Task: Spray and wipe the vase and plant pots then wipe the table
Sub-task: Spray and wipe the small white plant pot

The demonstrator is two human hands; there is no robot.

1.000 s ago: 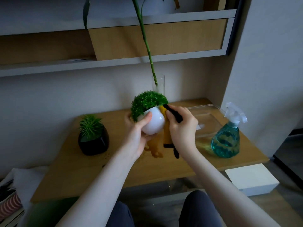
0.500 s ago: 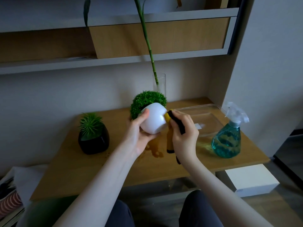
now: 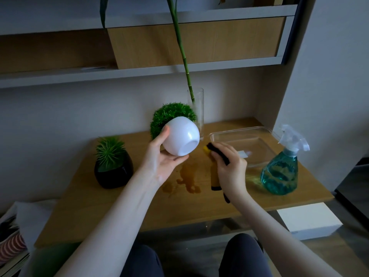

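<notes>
Head view showed the left hand (image 3: 161,163) cupping a white pot (image 3: 180,137) of bushy green plant above the table (image 3: 95,206) — tipped so its base faced the camera, thumb on the near side and fingers curled under it. Just right of the pot, apart from it, the right hand (image 3: 229,166) clutched a yellow-and-black cloth (image 3: 216,172) whose end hung down over a wet stain (image 3: 186,176) on the wood. A black pot (image 3: 113,172) stood at left, a glass vase (image 3: 196,110) behind, and a clear tray (image 3: 242,144) and spray bottle (image 3: 281,168) at right.
</notes>
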